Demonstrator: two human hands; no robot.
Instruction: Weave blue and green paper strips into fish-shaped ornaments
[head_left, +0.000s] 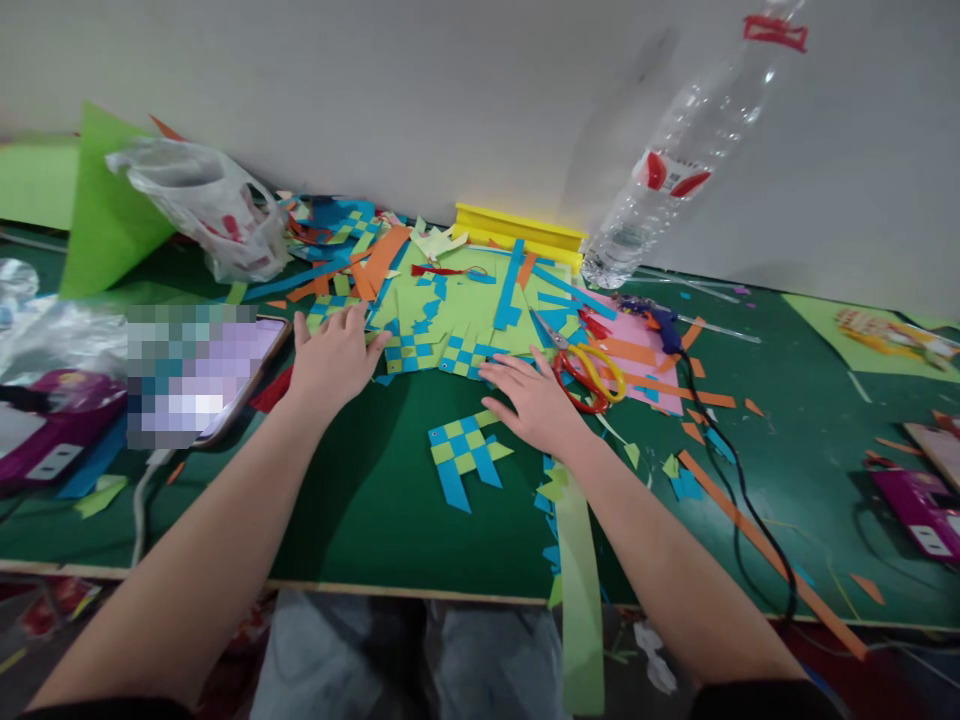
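My left hand [335,362] lies open, palm down, its fingers at the near edge of the woven green-and-blue paper pieces. My right hand [538,402] is also open and flat, its fingertips at a checkered woven paper piece [459,356] and close to the scissors [589,378]. Between the hands another woven paper piece [409,353] lies in the row. Nearer to me, a paper fish [466,448] woven from blue and green strips rests on the green table, apart from both hands. Light green paper sheets [457,300] with loose blue strips spread behind. Neither hand visibly grips anything.
A phone [259,370] with a cable lies at left. A glue gun [664,330] with a black cord sits at right. An empty plastic bottle [675,165] leans on the wall beside a yellow holder [517,235]. A green strip [581,590] hangs over the front edge.
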